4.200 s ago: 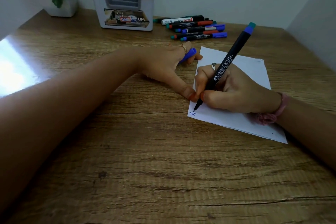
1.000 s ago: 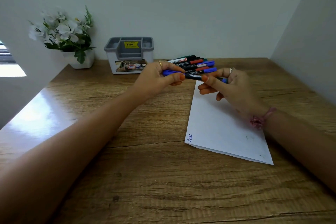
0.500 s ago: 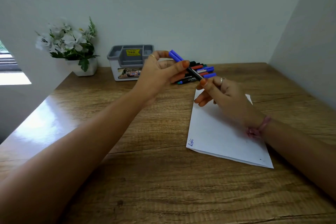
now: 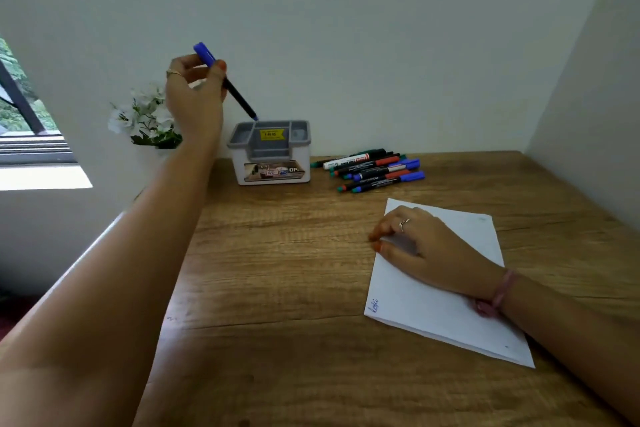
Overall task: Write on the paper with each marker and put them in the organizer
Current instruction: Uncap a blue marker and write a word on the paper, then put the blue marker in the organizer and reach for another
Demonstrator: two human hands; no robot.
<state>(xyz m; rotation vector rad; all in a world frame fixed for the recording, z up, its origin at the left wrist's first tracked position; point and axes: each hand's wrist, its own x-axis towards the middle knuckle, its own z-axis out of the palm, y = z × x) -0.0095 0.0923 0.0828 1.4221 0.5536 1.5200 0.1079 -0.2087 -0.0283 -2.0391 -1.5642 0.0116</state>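
Observation:
My left hand (image 4: 194, 97) is raised above the table and pinches a capped blue marker (image 4: 239, 97) near its cap. The marker slants down, its lower end just over the back rim of the grey and white organizer (image 4: 270, 156). My right hand (image 4: 422, 246) rests on the white paper (image 4: 433, 305) with loosely curled fingers and holds nothing. A short blue scribble (image 4: 374, 306) marks the paper's near left corner. Several other markers (image 4: 374, 168) lie in a bunch to the right of the organizer.
A white pot of white flowers (image 4: 145, 118) stands left of the organizer, behind my left wrist. The wooden table (image 4: 277, 288) meets walls at the back and right. A window (image 4: 27, 121) is at the far left.
My left hand took the capped blue marker from both hands' grip and carried it up and left over the organizer. My right hand let go and dropped onto the paper.

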